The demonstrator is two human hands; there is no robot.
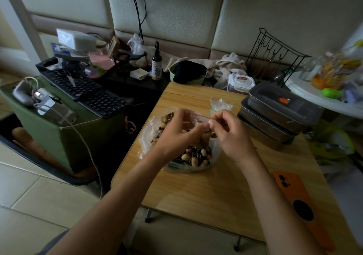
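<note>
I am watching both grips working close together over the bag [146,136]. The right hand [230,134] is pinching the red zip strip [200,116] at the bag's mouth between thumb and forefinger. The left hand [176,132] is curling its fingers in and pinching the clear rim just beside it, so the two grips are almost touching.

The bag is lying on the far left part of the desk [206,195], under the hands, with its mouth pulled up. Peanuts [196,156] and striped seeds are showing through the plastic.

A small crumpled wrapper [220,105] is sitting just beyond the right hand. Dark trays [279,113] are stacking up to the right, and the top one is showing an orange mark. An orange phone [298,201] is lying face down near the desk's right edge.

At the far edge a tub [240,82] is showing red print on its white lid, and a bottle [156,64] behind it is carrying a pale label with a leaf drawing. I am finding the writing on both too small to read. A keyboard [88,91] is resting off to the left.
</note>
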